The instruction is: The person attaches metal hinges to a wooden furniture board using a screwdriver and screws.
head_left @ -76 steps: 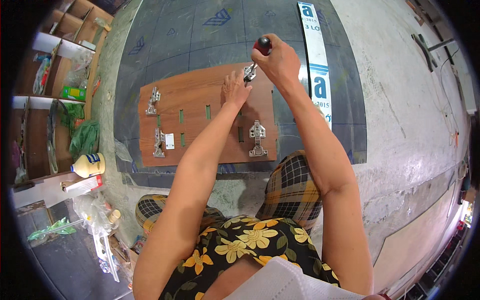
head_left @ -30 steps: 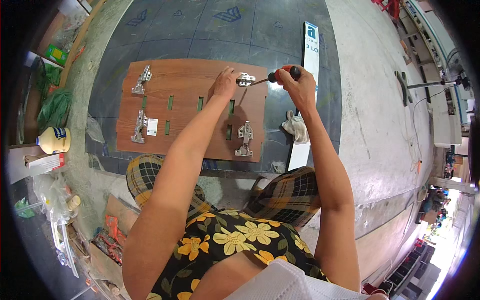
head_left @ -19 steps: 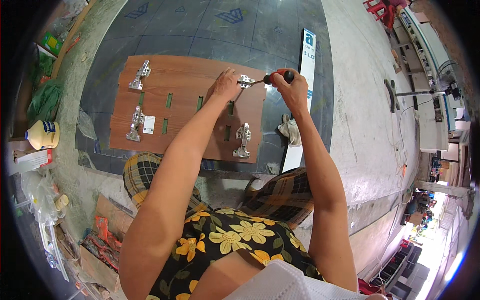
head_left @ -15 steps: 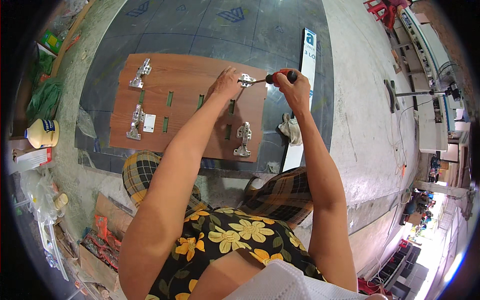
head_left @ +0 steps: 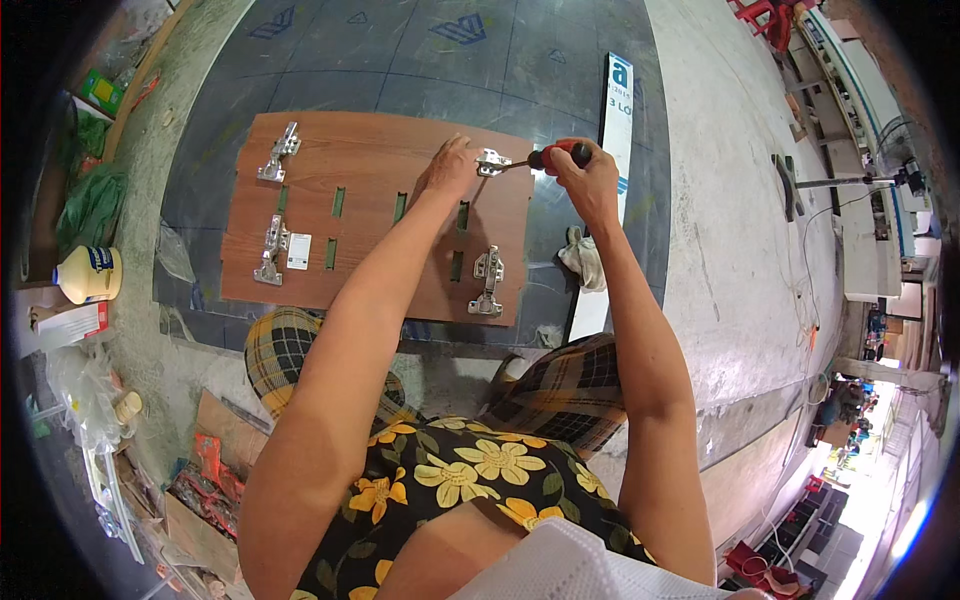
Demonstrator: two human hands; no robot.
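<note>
On a brown wood-grain cabinet panel [head_left: 370,145] lie several silver cabinet hinges. My left hand [head_left: 452,170] is closed over the inner end of the far-right hinge [head_left: 492,162], which shows only in part beyond my fingers. My right hand [head_left: 592,178] grips the red-and-black handle of a screwdriver [head_left: 540,157]. Its shaft slants left, with the tip at that hinge. Another hinge [head_left: 487,282] sits at the near right of the panel, and two more, an upper hinge [head_left: 279,152] and a lower hinge [head_left: 271,250], line its left side.
Beneath the panel is a dark sheet [head_left: 340,85] with blue markings. A white strip [head_left: 617,120] and a crumpled grey cloth [head_left: 581,258] lie at the right. A yellowish jug [head_left: 88,274], plastic bags [head_left: 85,390] and scraps clutter the left; a metal stand [head_left: 830,184] is at right.
Both hands stay at the far-right hinge, the screwdriver still against it. The right hand has turned slightly on the handle, and the view has shifted a little.
</note>
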